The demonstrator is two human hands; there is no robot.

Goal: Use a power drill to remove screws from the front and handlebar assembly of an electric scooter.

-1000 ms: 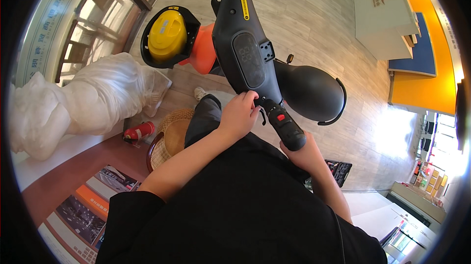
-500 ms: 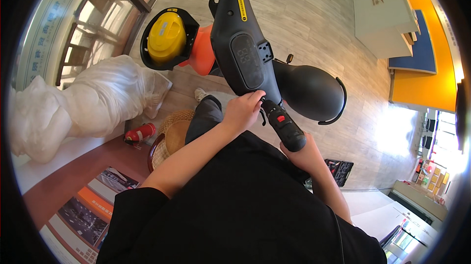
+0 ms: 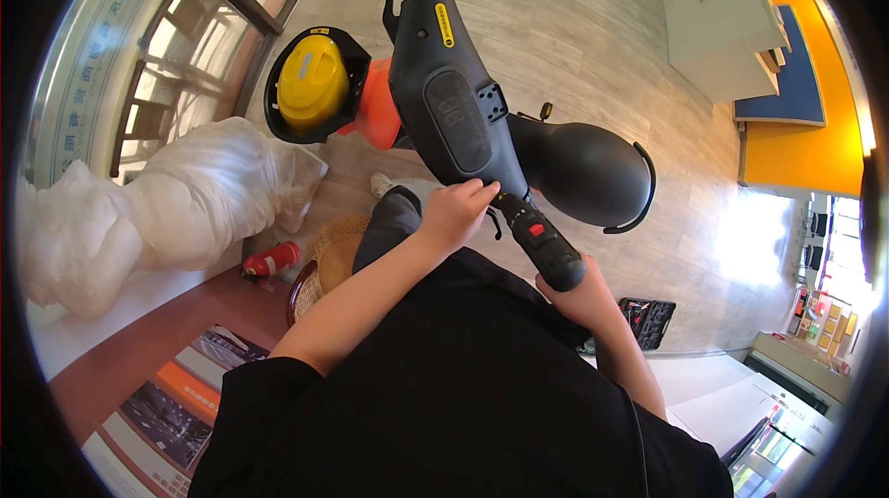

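In front of me stands a scooter with a dark handlebar cover (image 3: 431, 77), an oval display (image 3: 457, 120) and a black seat (image 3: 597, 174). My left hand (image 3: 456, 213) rests at the near end of the cover, thumb and fingers pinched together; anything between them is too small to make out. Close to those fingertips is the front end of a black cordless drill (image 3: 553, 253) with a red switch on top. My right hand (image 3: 576, 292) is closed round the drill from below, its fingers mostly hidden. A thin brake lever (image 3: 495, 223) juts out beside the drill.
A yellow rounded thing (image 3: 313, 81) sits in a black holder at the scooter's orange front. Left are a white statue (image 3: 185, 192), a red fire extinguisher (image 3: 272, 259) and a woven chair (image 3: 333, 253). An open tool case (image 3: 648, 320) lies on the floor behind my right arm.
The scooter's handlebar has shifted slightly left in the picture, and the drill slightly right and down. My left fingers stay pinched at the cover's near end. The display's digits look fainter.
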